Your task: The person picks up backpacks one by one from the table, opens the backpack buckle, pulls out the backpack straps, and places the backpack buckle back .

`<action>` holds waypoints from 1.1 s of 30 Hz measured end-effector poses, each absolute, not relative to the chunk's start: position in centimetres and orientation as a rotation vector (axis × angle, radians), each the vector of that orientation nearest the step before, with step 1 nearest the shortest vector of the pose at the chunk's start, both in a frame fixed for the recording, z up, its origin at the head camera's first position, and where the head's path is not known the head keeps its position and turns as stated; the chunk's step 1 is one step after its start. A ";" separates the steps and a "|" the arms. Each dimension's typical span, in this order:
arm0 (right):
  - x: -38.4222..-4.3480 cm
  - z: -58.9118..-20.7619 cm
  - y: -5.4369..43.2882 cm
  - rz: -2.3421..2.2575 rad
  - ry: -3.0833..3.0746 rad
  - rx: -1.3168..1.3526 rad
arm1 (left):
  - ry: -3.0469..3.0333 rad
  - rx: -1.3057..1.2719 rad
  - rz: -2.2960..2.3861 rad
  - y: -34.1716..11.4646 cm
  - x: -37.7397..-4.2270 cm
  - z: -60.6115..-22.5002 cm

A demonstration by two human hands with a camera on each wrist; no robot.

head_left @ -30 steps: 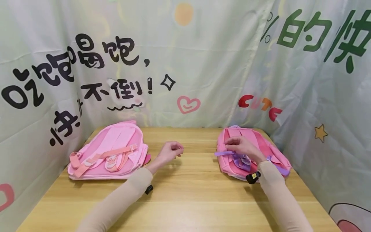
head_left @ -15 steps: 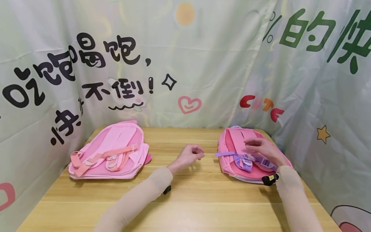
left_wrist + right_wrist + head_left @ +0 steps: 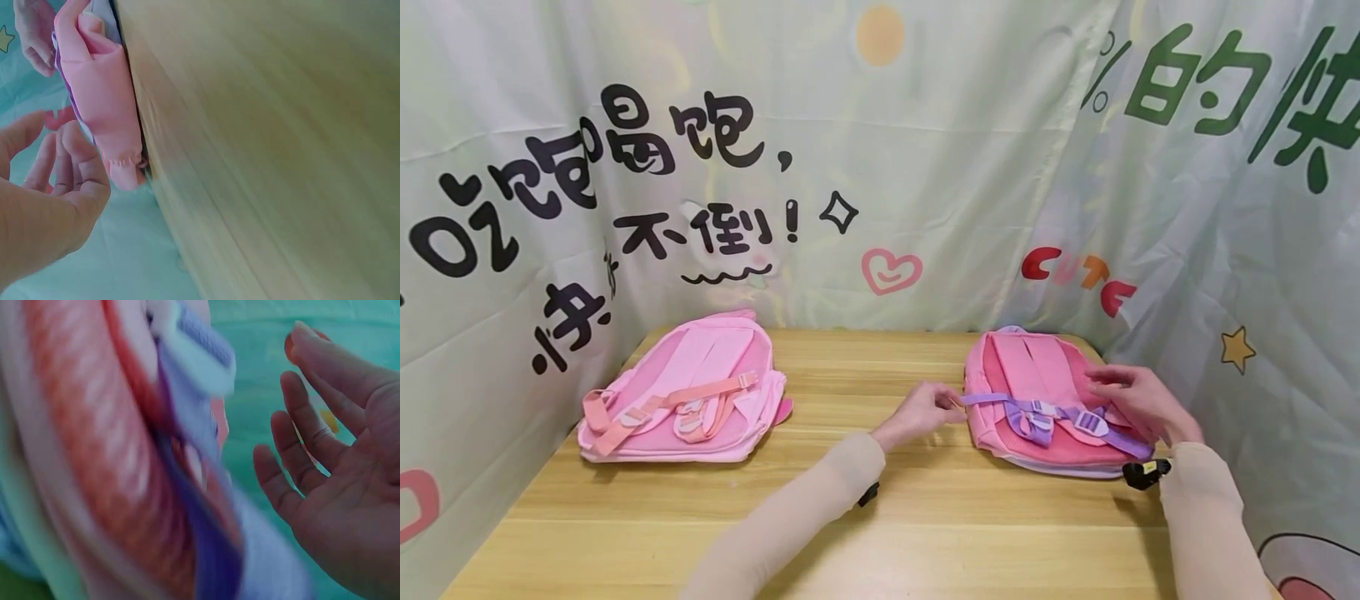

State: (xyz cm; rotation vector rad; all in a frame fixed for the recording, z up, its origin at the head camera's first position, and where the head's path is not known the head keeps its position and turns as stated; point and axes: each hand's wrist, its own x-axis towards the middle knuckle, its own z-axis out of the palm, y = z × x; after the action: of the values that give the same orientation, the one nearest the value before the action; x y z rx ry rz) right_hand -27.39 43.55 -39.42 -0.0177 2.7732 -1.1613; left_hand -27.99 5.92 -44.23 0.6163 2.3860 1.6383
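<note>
A pink backpack with purple straps (image 3: pixel 1032 364) lies strap side up at the table's right. My left hand (image 3: pixel 922 410) is at its left side, fingertips right by the loose end of a purple strap (image 3: pixel 988 399). In the left wrist view a gap shows between thumb and bent fingers (image 3: pixel 84 153), with the backpack's pink side (image 3: pixel 100 87) beyond. Over the backpack's right edge hovers my right hand (image 3: pixel 1148 406), its fingers spread. The right wrist view has that hand (image 3: pixel 350 487) holding nothing, beside a purple strap (image 3: pixel 219 550) and white buckle (image 3: pixel 200 359).
Another backpack, light pink with orange straps (image 3: pixel 688 392), lies at the left of the wooden table (image 3: pixel 850 533). Printed curtains (image 3: pixel 925 167) stand close behind the table and along both sides. A small camera (image 3: pixel 1146 473) sits on my right wrist.
Both hands have moved right. The left went from beside the light pink backpack to the purple strap's end; the right crossed from the other backpack's left part to its right edge.
</note>
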 end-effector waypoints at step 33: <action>-26.3 -42.8 46.6 -1.225 2.668 0.092 | 2.408 0.566 1.552 8.3 -28.2 -43.7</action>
State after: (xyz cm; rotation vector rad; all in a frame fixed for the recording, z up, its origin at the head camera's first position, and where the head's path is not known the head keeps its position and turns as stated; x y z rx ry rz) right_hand -26.29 46.58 -42.76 0.0920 2.6685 -1.2254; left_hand -28.17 8.33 -43.67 0.5659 2.4075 1.5516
